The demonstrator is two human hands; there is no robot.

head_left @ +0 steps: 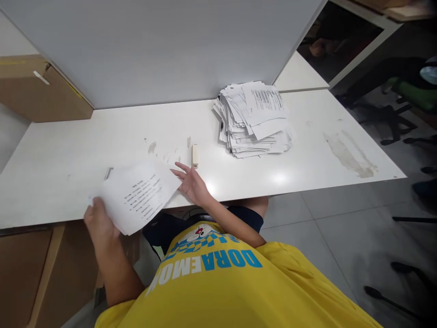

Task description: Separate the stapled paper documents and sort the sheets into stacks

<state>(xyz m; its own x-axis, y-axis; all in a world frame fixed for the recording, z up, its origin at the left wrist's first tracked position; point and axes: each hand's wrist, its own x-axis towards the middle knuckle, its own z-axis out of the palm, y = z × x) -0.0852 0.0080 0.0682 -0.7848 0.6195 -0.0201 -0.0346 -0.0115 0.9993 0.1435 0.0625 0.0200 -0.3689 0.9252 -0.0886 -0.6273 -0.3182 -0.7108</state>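
Note:
My left hand (100,223) is closed on the left edge of some printed paper sheets (141,196), thumb on top. The sheets tilt over the front edge of the desk, and another dark-marked edge shows behind them at the upper left. At their right corner is my right hand (194,186), its fingers stretched out and apart; whether it touches the paper I cannot tell. Just beyond its fingertips lies a small cream stapler-like block (195,156) on the desk.
A tall, uneven pile of printed papers (254,120) stands at the back of the white desk (314,136), against a grey partition (170,50). Cardboard boxes stand at the back left (48,89) and below the desk (71,269). Office chairs (389,118) are on the right.

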